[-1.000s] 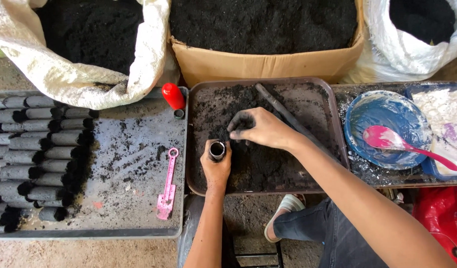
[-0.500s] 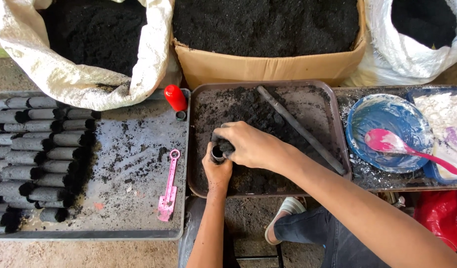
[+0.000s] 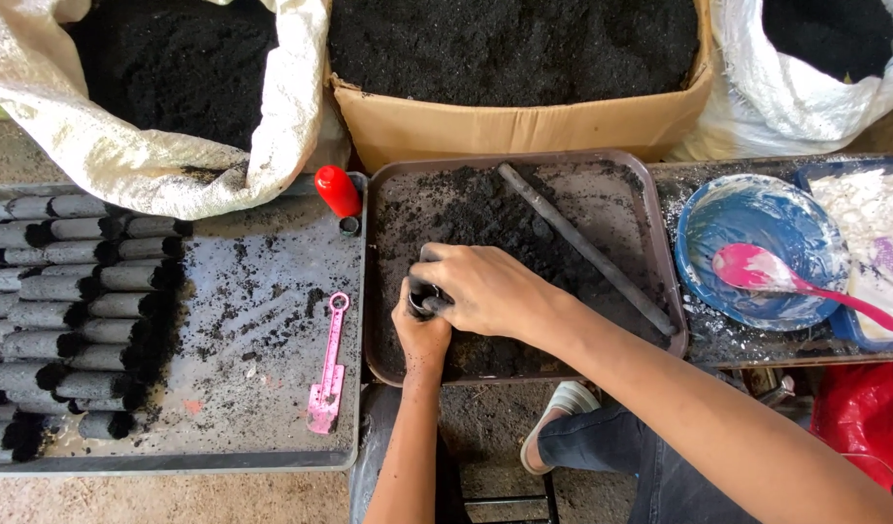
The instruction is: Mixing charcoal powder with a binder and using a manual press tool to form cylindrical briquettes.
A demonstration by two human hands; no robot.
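My left hand (image 3: 419, 335) grips a small black tube (image 3: 423, 299) upright over the brown tray (image 3: 650, 194), which holds loose black powder (image 3: 476, 218). My right hand (image 3: 480, 288) lies over the tube's mouth with its fingers curled on the rim, covering most of it. A long dark rod (image 3: 582, 243) lies slantwise on the tray to the right of my hands.
Rows of filled black tubes (image 3: 68, 311) lie on a grey board (image 3: 262, 340) at left, beside a pink tool (image 3: 328, 369) and a red cap (image 3: 337, 190). Two sacks (image 3: 165, 165) and a cardboard box (image 3: 524, 126) of black powder stand behind. A blue bowl (image 3: 757, 233) with a pink spoon (image 3: 786, 277) sits at right.
My right hand has come back from the powder heap and closed over the top of the tube. My left hand has kept the tube in place.
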